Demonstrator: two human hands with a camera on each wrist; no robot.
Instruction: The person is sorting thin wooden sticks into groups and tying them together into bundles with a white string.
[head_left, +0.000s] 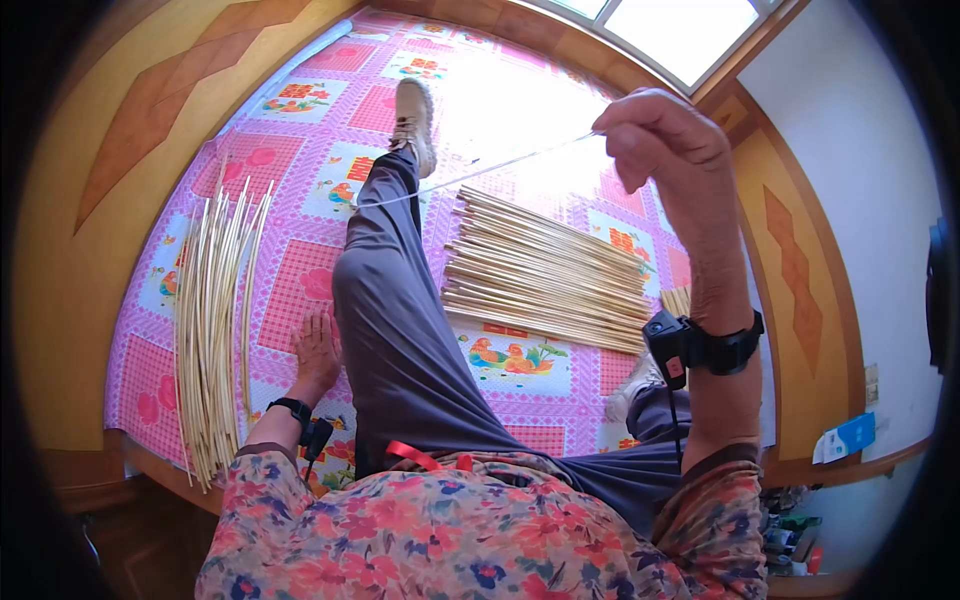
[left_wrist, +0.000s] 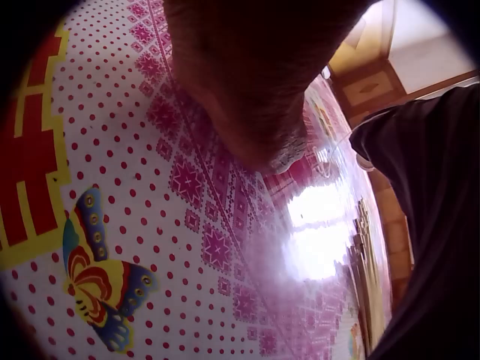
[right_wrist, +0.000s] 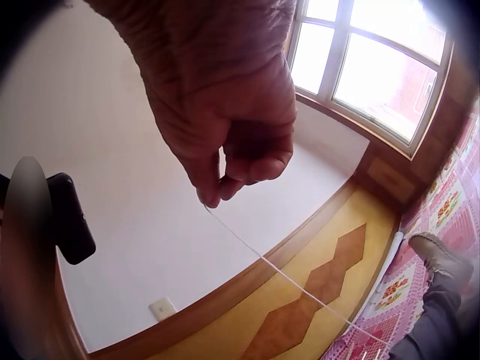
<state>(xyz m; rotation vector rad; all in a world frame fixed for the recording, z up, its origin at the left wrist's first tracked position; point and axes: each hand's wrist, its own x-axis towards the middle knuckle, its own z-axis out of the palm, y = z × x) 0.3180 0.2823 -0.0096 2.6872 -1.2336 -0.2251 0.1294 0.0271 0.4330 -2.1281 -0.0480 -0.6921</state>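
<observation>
My right hand (head_left: 668,140) is raised high on the right, pinching the end of a thin white string (head_left: 490,165) between thumb and fingertips. From there the string slants down to the left, reaching the trousered leg (head_left: 385,265) below the shoe. The right wrist view shows the same pinch, with the string (right_wrist: 262,257) stretched out straight. My left hand (head_left: 316,352) rests palm down on the patterned sheet (head_left: 290,285), fingers spread, beside the bent knee. To its left lies a loose bundle of thin pale sticks (head_left: 208,330). In the left wrist view that hand (left_wrist: 247,112) is dark, its fingers mostly hidden.
A wider row of pale sticks (head_left: 545,268) lies on the sheet between the legs, with a few more stick ends (head_left: 676,300) by the right forearm. One shoe (head_left: 412,120) points toward the bright window (head_left: 680,35). Wooden panels (head_left: 800,250) border the sheet.
</observation>
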